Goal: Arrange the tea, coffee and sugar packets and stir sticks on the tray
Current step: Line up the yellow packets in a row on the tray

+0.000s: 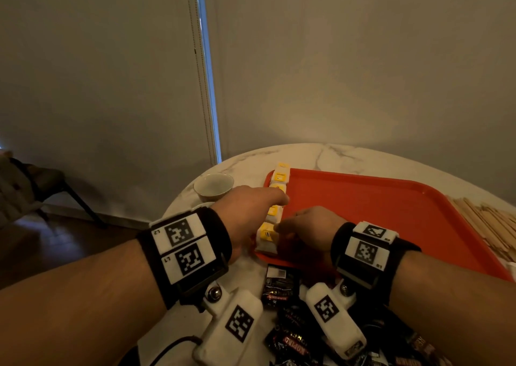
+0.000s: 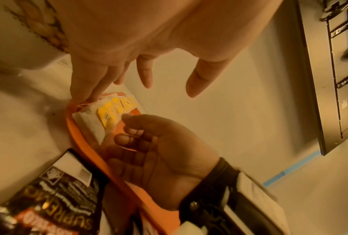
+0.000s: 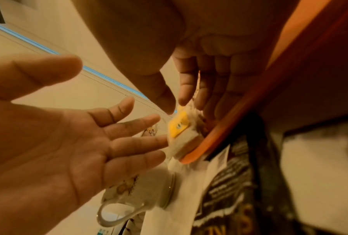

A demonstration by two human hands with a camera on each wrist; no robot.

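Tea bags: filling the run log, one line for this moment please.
tea bags: row along tray edge | left hand: open | right hand: touching nearest

Red tray (image 1: 377,214), yellow-tagged white tea bags (image 1: 267,235), marbled table (image 1: 343,156)

Red tray (image 1: 377,212) flat on table; yellow-tagged tea bags (image 1: 268,235) in row along its left edge; black coffee packets (image 1: 290,337) heaped before it; wooden stir sticks (image 1: 485,226) right of it.

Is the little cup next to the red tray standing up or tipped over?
Standing up. In the head view the cup sits on the marble table left of the tray, its round mouth facing upward.
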